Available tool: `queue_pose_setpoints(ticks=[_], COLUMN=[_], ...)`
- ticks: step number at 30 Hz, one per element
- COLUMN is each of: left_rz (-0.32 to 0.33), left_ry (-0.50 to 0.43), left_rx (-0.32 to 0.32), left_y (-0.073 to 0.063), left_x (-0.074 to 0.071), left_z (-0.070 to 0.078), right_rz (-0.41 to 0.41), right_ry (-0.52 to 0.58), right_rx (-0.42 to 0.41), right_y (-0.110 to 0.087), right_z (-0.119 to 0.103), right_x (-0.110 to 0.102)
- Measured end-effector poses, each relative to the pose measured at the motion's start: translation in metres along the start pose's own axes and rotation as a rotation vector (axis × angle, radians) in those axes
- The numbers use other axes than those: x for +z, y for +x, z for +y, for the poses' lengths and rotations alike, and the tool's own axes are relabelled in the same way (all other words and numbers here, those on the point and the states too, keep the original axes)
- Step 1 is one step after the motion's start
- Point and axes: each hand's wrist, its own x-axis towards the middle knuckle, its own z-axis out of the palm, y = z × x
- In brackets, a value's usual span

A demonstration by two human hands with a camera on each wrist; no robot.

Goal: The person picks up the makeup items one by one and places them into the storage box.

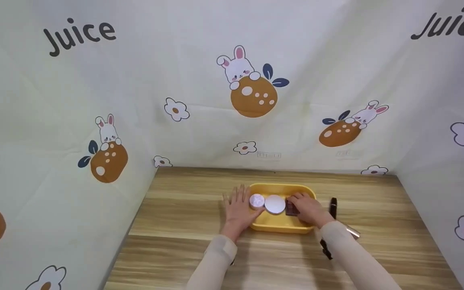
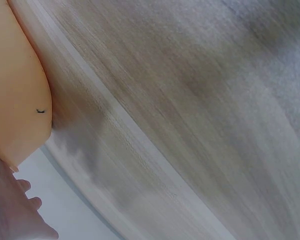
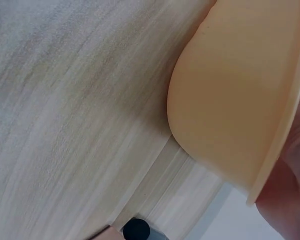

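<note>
The dark case [image 1: 291, 209] is lying at three o'clock inside the yellow tray [image 1: 274, 222], probably light, stiff and slick, best pinched by its edges, the right grip [image 1: 308, 207] covering it, whether grasping I cannot tell, the left grip [image 1: 240, 211] resting spread-fingered at the tray's nine o'clock.

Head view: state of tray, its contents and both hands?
Yellow tray, upright on wooden table
Lilac-topped round case, flat in tray
White round case, flat in tray
Dark brown case, in tray, partly covered; whether shut unclear
Left hand, fingers spread, at tray's left end
Right hand, on dark brown case; grip unclear
</note>
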Motion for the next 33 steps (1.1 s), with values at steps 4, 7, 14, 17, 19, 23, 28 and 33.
queue_pose_setpoints(ticks=[4,7,14,17,19,23,28,33], left_rz=[-0.008,-0.013,-0.025,-0.018,-0.016,-0.004,0.012,0.002], left_ry=[0.006,0.012,0.026,0.023,0.023,0.014,0.003,0.012], left_rx=[0.001,-0.003,-0.007,-0.006,-0.004,0.004,0.008,0.007], left_y=[0.0,0.001,0.0,0.0,-0.001,-0.001,0.0,0.0], left_x=[0.0,0.0,-0.001,-0.002,-0.002,-0.002,-0.002,-0.002], left_z=[0.0,0.0,0.0,0.001,0.001,0.001,0.0,0.0], right_rz=[0.014,0.014,-0.009,0.016,0.035,0.09,0.117,0.157], right_ry=[-0.011,-0.003,0.056,0.062,0.067,0.045,0.049,0.025], right_rx=[0.007,0.005,0.025,0.005,-0.005,-0.021,-0.018,0.012], right_y=[0.001,0.0,-0.003,-0.004,-0.005,-0.007,-0.009,-0.011], right_z=[-0.001,-0.001,0.0,0.0,0.001,0.002,0.003,0.005], right_x=[0.002,0.001,-0.006,-0.009,-0.011,-0.014,-0.017,-0.021])
